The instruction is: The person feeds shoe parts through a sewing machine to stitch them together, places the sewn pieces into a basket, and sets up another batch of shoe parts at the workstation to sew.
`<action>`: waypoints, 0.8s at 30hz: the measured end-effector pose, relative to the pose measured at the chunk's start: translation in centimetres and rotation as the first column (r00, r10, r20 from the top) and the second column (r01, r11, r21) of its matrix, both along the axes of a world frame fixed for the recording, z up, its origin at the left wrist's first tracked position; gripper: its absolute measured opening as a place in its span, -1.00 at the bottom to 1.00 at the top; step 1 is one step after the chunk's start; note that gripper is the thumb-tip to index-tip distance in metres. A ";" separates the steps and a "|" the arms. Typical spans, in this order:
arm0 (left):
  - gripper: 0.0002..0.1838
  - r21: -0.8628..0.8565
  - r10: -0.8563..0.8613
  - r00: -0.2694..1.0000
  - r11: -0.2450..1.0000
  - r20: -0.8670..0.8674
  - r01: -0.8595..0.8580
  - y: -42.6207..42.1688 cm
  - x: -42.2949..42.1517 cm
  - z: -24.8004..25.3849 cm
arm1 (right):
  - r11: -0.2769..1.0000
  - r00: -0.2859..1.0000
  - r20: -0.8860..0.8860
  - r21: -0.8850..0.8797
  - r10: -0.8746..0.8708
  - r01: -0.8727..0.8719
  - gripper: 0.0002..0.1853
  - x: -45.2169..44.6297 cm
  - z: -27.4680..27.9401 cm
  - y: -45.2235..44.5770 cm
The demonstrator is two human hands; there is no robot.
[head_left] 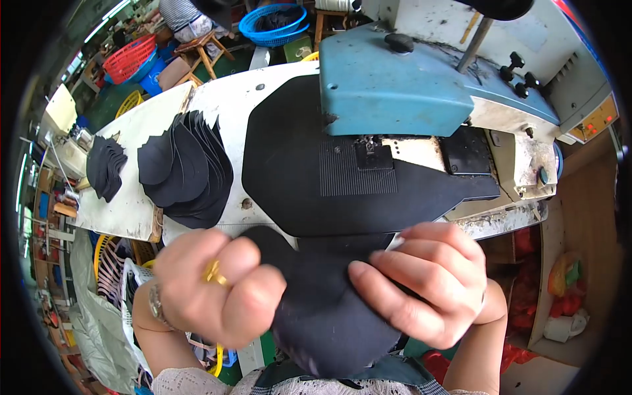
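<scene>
In front of my body, just below the table edge, I hold a dark fabric piece [329,296] with a rounded outline. My left hand [220,286], with a gold ring on it, is closed at the piece's left side, and a dark flap rises beside its knuckles. On the right side, the curled fingers of my right hand [428,283] press against the fabric. Both hands are slightly blurred. Beyond them stands a blue sewing machine [395,92] over a black work plate [283,178], its needle area apart from the fabric.
Left of the plate lies a fanned stack of black cut pieces [187,171] on the white table [227,99]. A smaller black stack [105,168] sits farther left. Blue and red baskets [131,59] and a wooden stool [203,49] stand behind, near another person [181,16].
</scene>
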State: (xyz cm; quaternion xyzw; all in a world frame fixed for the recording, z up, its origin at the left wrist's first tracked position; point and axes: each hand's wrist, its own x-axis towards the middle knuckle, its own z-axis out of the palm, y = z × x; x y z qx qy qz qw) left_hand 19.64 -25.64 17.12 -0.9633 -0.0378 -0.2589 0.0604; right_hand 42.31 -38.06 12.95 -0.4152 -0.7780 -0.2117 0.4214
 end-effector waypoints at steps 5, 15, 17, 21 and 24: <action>-0.76 0.133 -0.115 0.990 0.986 0.082 0.103 1.8 3.9 -1.6 | 0.991 0.982 0.155 -0.064 -0.108 0.119 -0.66 0.9 -1.4 0.4; -0.58 -0.102 -0.078 0.973 0.993 -0.217 0.057 1.8 6.2 -4.7 | 0.943 0.980 0.050 -0.268 -0.193 0.199 -0.61 2.3 -4.7 -0.3; -0.52 -0.109 -0.076 0.969 0.993 -0.236 0.051 2.0 6.5 -4.5 | 0.943 0.981 0.043 -0.272 -0.188 0.193 -0.61 2.7 -4.7 -0.1; -0.54 -0.139 -0.080 0.965 0.989 -0.250 0.046 2.3 7.1 -4.1 | 0.942 0.984 0.005 -0.286 -0.179 0.173 -0.61 3.3 -4.8 0.3; -0.54 -0.173 -0.087 0.963 0.984 -0.256 0.043 2.4 7.3 -3.7 | 0.948 0.986 -0.011 -0.278 -0.167 0.157 -0.61 3.5 -4.8 0.5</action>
